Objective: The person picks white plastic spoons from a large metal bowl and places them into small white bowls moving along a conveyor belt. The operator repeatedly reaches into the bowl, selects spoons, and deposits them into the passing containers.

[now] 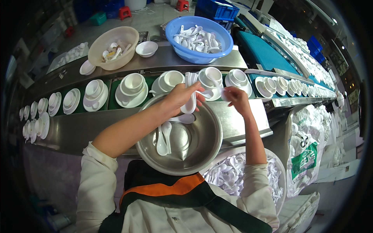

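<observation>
My left hand (184,97) grips a stack of white soup spoons (190,106) above the rim of a stainless steel basin (215,145). Inside the basin lie a few loose spoons (162,141). Just right of that stack, my right hand (237,99) pinches a motion-blurred white spoon (219,86) by one end. This spoon is in front of a stacked cup, bowl and saucer set (210,76) on the conveyor. Another such set (237,78) stands behind my right hand. To the left, a further set (132,87) has a spoon on its saucer.
A blue plastic basin (199,59) full of spoons and a cream basin (100,62) stand on the far ledge. Several tableware sets line the green belt (110,97). A large tub (284,174) of spoons is at lower right, near a plastic sack (304,157).
</observation>
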### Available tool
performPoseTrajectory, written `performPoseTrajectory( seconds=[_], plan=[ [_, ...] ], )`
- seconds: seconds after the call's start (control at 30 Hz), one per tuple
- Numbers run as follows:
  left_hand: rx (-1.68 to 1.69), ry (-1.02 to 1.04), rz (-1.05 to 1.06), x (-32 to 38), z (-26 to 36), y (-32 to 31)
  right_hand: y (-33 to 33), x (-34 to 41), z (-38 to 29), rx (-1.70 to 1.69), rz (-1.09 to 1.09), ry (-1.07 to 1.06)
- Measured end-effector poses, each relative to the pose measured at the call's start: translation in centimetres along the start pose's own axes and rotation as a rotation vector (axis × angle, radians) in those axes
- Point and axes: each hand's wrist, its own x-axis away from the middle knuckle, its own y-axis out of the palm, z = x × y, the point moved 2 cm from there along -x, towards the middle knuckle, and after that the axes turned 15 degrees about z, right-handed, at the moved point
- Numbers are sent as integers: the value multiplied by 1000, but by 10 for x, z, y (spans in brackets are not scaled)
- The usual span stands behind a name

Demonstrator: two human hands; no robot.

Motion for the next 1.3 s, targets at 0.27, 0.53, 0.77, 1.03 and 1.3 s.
performPoseTrajectory(
  seconds=[0.27, 0.53, 0.77, 1.03, 1.3],
  plan=[
    [-95, -97, -186, 6, -8, 3, -25, -46, 85, 491, 171, 134],
    [-216, -132, -407, 4, -16, 15, 10, 19, -38, -331, -269, 5],
    [-146, -67, -328, 3, -15, 9, -1, 29, -35, -392, -178, 105],
    [-334, 96, 34, 3, -6, -22, -44, -7, 79, -247, 597, 56],
    [-72, 116, -45, 14, -3, -1, -19, -12, 76, 823, 473, -310]
  ],
)
